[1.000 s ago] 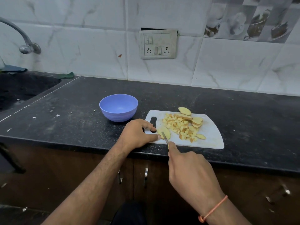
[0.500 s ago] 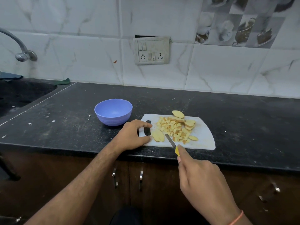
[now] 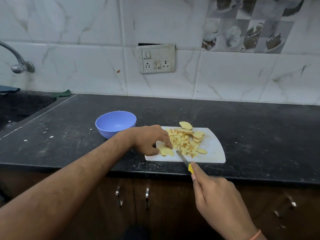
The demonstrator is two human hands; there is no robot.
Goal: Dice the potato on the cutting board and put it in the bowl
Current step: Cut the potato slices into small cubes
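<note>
Left hand shifted onto potato slices, fingers pinching, right hand gripping knife

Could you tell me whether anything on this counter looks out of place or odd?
One potato slice sticks out past the far edge of the cutting board over the dark counter. Pale crumbs speckle the counter left of the purple bowl, which is empty. Nothing else stands out.
</note>
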